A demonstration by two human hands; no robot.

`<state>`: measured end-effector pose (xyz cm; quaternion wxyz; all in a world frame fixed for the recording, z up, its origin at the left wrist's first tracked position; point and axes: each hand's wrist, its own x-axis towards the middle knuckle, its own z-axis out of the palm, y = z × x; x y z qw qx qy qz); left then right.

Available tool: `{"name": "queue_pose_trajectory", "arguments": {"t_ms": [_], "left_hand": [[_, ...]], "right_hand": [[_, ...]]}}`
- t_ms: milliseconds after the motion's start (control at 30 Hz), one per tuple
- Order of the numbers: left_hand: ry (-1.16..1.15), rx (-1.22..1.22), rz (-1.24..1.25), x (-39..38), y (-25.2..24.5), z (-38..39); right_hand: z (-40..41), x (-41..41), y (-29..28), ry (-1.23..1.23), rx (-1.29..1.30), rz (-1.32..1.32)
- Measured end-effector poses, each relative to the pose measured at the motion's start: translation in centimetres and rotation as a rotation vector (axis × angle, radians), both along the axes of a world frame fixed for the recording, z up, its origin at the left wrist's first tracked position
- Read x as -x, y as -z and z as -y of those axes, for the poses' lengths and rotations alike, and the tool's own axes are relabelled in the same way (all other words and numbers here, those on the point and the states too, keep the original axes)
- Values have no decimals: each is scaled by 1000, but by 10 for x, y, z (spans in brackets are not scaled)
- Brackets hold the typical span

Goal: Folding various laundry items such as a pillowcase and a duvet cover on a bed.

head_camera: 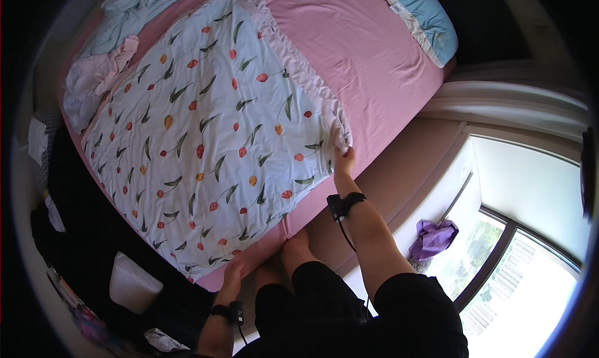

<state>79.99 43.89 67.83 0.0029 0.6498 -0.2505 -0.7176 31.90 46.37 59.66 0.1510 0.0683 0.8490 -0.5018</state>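
A white quilt (213, 138) printed with red and yellow tulips lies over a bed with a pink fitted sheet (323, 39). Its upper edge is folded back, showing a pale pink ruffled border (299, 60). My right hand (345, 160) grips the quilt's corner at the end of that border, near the side of the mattress. Down by the lower edge of the quilt, my left hand (233, 274) is close against the pink mattress side. Its fingers are foreshortened, so whether they hold any fabric cannot be made out.
A light blue pillow (423, 23) lies at the bed's head. Crumpled pale blue bedding (135, 18) and a pale pink cloth (105, 70) rest along the far side. A white cushion-like object (134, 283) sits on the dark floor. Beside me, a purple cloth (433, 238) hangs near the window (510, 273).
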Motion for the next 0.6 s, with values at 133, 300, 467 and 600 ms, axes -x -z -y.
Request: {"name": "queue_pose_trajectory", "arguments": {"t_ms": [133, 300, 467, 600], "left_hand": [[132, 92, -102, 46, -15, 15], [219, 100, -102, 90, -43, 28], [252, 117, -26, 66, -51, 19], [299, 47, 114, 16, -36, 8]], "right_hand": [[39, -60, -41, -735, 263, -242], [18, -20, -33, -784, 88, -298], [-21, 53, -6, -293, -257, -403], [-42, 72, 12, -78, -340, 27]]}}
